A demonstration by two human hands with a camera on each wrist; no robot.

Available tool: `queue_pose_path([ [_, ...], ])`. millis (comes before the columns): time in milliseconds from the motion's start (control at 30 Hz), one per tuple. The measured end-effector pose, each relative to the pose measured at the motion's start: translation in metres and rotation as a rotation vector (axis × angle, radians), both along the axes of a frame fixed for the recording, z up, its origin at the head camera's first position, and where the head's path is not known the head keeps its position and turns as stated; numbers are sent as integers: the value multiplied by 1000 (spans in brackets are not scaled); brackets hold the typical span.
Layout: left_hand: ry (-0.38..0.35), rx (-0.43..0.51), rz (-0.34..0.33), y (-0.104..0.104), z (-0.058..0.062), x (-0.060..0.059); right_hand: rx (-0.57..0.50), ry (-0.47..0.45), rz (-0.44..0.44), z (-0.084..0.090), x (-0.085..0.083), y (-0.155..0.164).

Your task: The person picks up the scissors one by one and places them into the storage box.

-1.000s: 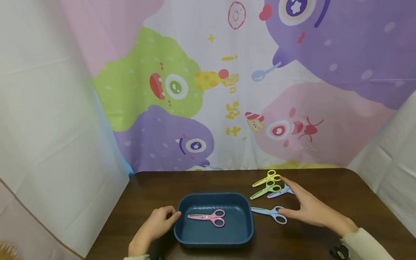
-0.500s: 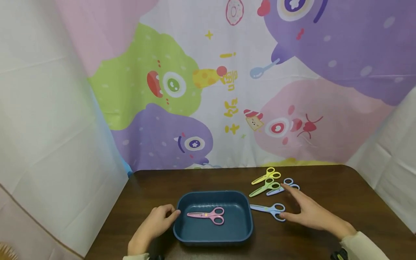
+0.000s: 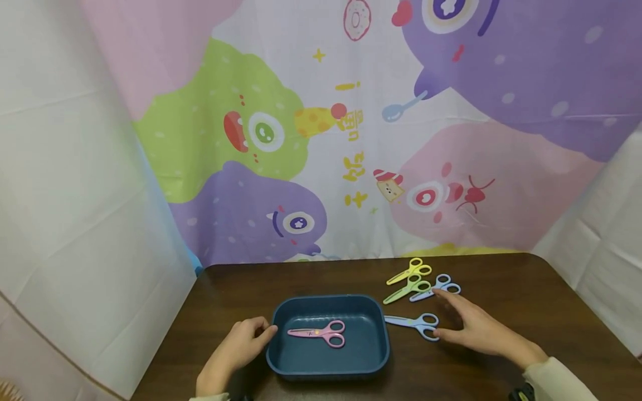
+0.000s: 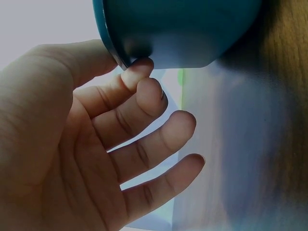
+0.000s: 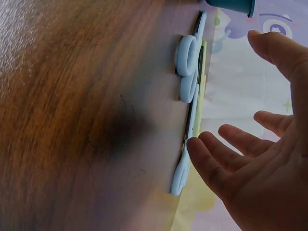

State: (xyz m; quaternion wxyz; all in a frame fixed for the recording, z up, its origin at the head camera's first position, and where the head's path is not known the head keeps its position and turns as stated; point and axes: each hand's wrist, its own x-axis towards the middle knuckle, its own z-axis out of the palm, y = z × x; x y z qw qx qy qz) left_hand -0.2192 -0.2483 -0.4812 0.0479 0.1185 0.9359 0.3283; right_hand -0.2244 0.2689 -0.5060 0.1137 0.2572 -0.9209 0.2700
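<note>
scissors (image 3: 413, 326) beside tray (image 3: 381, 356), bare table (image 3: 501, 278) beyond

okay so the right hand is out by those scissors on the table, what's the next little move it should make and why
Probably curl the right hand around the blue scissors nearest the tray. Its thumb is already at their handle loops and its fingers are spread open, holding nothing. The pink scissors already lie inside the tray, which the left hand steadies at its rim.
</note>
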Motion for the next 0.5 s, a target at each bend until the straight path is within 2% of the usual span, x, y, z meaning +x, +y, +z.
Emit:
queue_pose_path([
  [133, -3, -3, 7, 0, 1, 0, -14, -16, 6, -3, 0, -2],
  [367, -4, -6, 5, 1, 2, -1, -42, -125, 34, -5, 1, -4],
  [500, 3, -5, 12, 1, 1, -1, -32, -128, 46, -5, -3, -6],
])
